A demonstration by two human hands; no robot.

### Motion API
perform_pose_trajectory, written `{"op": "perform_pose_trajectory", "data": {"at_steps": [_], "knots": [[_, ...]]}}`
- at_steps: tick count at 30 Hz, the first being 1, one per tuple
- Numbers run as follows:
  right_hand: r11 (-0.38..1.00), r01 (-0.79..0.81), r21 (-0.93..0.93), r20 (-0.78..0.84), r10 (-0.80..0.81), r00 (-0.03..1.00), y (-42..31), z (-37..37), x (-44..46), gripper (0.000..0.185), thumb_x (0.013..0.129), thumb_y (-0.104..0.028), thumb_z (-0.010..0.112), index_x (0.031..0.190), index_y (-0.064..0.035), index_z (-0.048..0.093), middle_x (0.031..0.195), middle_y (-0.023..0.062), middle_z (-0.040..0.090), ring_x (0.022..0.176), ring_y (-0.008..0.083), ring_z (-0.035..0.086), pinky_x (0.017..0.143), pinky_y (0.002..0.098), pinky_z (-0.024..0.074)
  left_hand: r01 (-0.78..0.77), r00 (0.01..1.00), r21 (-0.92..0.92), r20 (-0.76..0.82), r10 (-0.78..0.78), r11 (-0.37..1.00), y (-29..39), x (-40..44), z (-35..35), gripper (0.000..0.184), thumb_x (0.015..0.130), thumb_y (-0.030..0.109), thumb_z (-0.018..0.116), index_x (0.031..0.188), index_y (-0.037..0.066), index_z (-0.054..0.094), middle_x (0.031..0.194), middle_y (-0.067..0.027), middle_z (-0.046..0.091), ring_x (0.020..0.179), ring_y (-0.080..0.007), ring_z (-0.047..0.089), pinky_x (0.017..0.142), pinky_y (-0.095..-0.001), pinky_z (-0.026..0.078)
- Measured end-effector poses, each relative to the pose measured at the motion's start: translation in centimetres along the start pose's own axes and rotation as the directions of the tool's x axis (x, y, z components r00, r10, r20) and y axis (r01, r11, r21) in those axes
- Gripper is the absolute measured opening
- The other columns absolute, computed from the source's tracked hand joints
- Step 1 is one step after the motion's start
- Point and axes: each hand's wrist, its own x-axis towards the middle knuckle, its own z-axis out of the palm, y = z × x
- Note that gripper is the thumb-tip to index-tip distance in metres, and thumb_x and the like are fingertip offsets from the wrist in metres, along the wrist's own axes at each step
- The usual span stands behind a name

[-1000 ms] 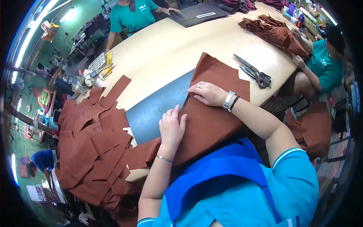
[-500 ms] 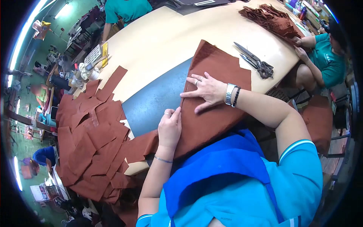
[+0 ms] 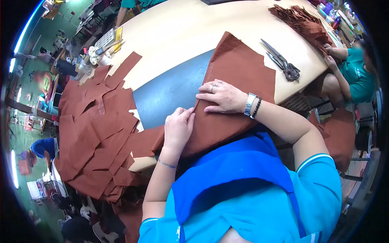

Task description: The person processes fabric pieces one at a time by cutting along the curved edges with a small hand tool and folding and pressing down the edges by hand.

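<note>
A reddish-brown fabric piece point(image 3: 239, 73) lies over a dark blue-grey sheet point(image 3: 170, 89) on the table. Its left edge is turned over in a narrow fold. My left hand point(image 3: 179, 127) pinches that edge low down, thumb against fingers. My right hand point(image 3: 225, 98), wearing rings and a watch, rests palm down on the fabric just above it, its fingertips at the fold and its fingers fairly close together. Beyond the fabric lies a pair of large scissors point(image 3: 283, 60), touched by neither hand. Left of the sheet is a heap of cut brown fabric pieces point(image 3: 95, 133).
At the right, a co-worker in a green shirt point(image 3: 362, 77) handles a stack of brown fabric point(image 3: 302, 28). A brush point(image 3: 108, 47) and small containers stand on the far left of the pale table point(image 3: 182, 24). Another person's arm point(image 3: 121, 17) shows at the back.
My right hand's spread fingers and thumb have drawn closer together at the fold. My left hand still pinches the edge. The whole view has shifted slightly.
</note>
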Motion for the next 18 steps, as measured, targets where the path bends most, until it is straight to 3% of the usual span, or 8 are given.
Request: {"op": "perform_pose_trajectory", "data": {"at_steps": [5, 6, 9, 10, 13, 14, 15, 18], "knots": [[0.986, -0.045, -0.159, 0.210, 0.078, 0.975, -2.7, -1.4, -0.2, 0.073, 0.089, -0.072, 0.051, 0.145, -0.0248, 0.050, 0.149, 0.0184, 0.044, 0.142, 0.0379, 0.037, 0.106, 0.0700, 0.0351, -0.089, 0.992, 0.141, -0.075, 0.100, 0.986, -0.6, -2.1, -0.4, 0.016, 0.091, 0.020, 0.068, 0.104, 0.013, 0.076, 0.089, -0.0041, 0.067, 0.080, -0.0209, 0.064, 0.073, -0.0362, 0.042], [0.988, -0.055, -0.146, 0.273, 0.094, 0.957, -2.9, -1.4, -0.2, 0.079, 0.084, -0.079, 0.050, 0.148, -0.0329, 0.045, 0.154, 0.0195, 0.037, 0.145, 0.0418, 0.031, 0.104, 0.0759, 0.0322, -0.091, 0.991, 0.153, -0.082, 0.105, 0.984, -0.6, -2.2, -0.3, 0.016, 0.091, 0.020, 0.068, 0.103, 0.013, 0.075, 0.088, -0.0036, 0.066, 0.080, -0.0206, 0.064, 0.075, -0.0366, 0.041], [0.970, -0.125, -0.206, 0.273, 0.180, 0.945, -3.0, -2.0, -0.1, 0.081, 0.082, -0.078, 0.054, 0.149, -0.0326, 0.043, 0.156, 0.0171, 0.035, 0.143, 0.0418, 0.033, 0.104, 0.0732, 0.0334, -0.100, 0.988, 0.179, -0.100, 0.119, 0.979, -0.7, -2.3, -0.2, 0.016, 0.091, 0.021, 0.067, 0.103, 0.013, 0.074, 0.086, -0.0026, 0.064, 0.080, -0.0198, 0.063, 0.077, -0.0375, 0.041], [0.956, -0.159, -0.247, 0.190, 0.209, 0.959, -2.7, -1.9, -0.3, 0.077, 0.084, -0.071, 0.057, 0.145, -0.0254, 0.049, 0.152, 0.0172, 0.040, 0.142, 0.0375, 0.038, 0.104, 0.0704, 0.0356, -0.099, 0.988, 0.178, -0.098, 0.118, 0.979, -0.6, -2.3, -0.2, 0.016, 0.091, 0.021, 0.067, 0.103, 0.013, 0.074, 0.086, -0.0025, 0.064, 0.080, -0.0197, 0.063, 0.078, -0.0378, 0.041], [0.973, -0.104, -0.205, 0.049, 0.116, 0.992, -2.3, -1.0, 0.1, 0.068, 0.087, -0.061, 0.062, 0.137, -0.0154, 0.057, 0.143, 0.0162, 0.050, 0.134, 0.0326, 0.047, 0.105, 0.0596, 0.0404, -0.094, 0.993, 0.167, -0.061, 0.105, 0.982, -0.5, -2.0, -0.9, 0.017, 0.090, 0.019, 0.067, 0.104, 0.013, 0.075, 0.088, -0.0036, 0.066, 0.081, -0.0212, 0.064, 0.079, -0.0363, 0.042], [1.000, -0.016, -0.004, -0.041, 0.016, 0.999, -2.6, 0.0, 0.2, 0.057, 0.090, -0.054, 0.063, 0.127, -0.0098, 0.062, 0.132, 0.0134, 0.057, 0.124, 0.0297, 0.055, 0.103, 0.0502, 0.0430, -0.093, 0.994, 0.159, -0.038, 0.100, 0.983, -0.5, -1.9, -1.2, 0.017, 0.090, 0.018, 0.068, 0.104, 0.012, 0.076, 0.089, -0.0042, 0.067, 0.081, -0.0220, 0.065, 0.079, -0.0354, 0.042], [0.997, 0.000, 0.083, 0.012, -0.001, 1.000, -3.7, 0.1, 0.5, 0.056, 0.090, -0.052, 0.063, 0.126, -0.0090, 0.062, 0.129, 0.0129, 0.058, 0.120, 0.0301, 0.056, 0.103, 0.0447, 0.0438, -0.080, 0.997, 0.127, -0.006, 0.082, 0.989, -0.7, -1.8, -1.5, 0.018, 0.090, 0.018, 0.067, 0.104, 0.012, 0.076, 0.090, -0.0050, 0.068, 0.082, -0.0229, 0.065, 0.081, -0.0359, 0.043], [1.000, 0.002, 0.030, -0.016, -0.001, 1.000, -5.0, 1.0, 0.1, 0.055, 0.091, -0.051, 0.062, 0.128, -0.0090, 0.061, 0.129, 0.0133, 0.058, 0.120, 0.0302, 0.056, 0.103, 0.0450, 0.0437, -0.021, 0.993, 0.012, 0.114, 0.020, 1.000, -1.7, -1.4, -3.2, 0.018, 0.088, 0.016, 0.068, 0.102, 0.008, 0.075, 0.092, -0.0086, 0.070, 0.088, -0.0272, 0.067, 0.085, -0.0393, 0.048]]}}
